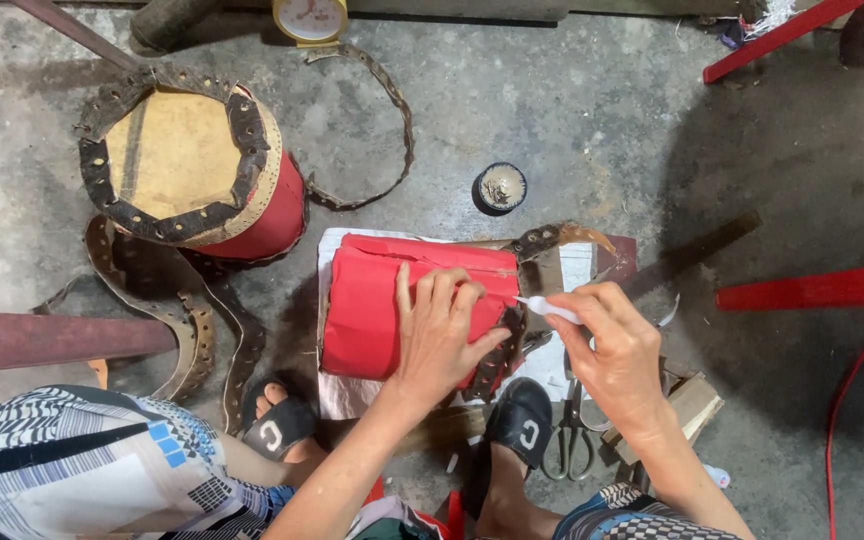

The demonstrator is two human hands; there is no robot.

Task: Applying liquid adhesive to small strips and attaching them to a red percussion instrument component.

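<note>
just red drum [372, 310] under left hand [440, 335]

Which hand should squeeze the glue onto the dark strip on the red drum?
The right hand, probably. It already holds the small white tube, with the tip beside the dark punched strip. The left hand lies flat on the red drum, steadying it.

This is a rough craft workshop where small drums are made, with the work done low on a stained bare concrete floor [592, 120]. A finished red drum [197, 165] with a hide head stands there; punched dark leather strips [202, 320] curl just beside and below it. Well to its right lie a small open pot [502, 187], scissors [570, 435] and wood scraps [697, 400].
</note>
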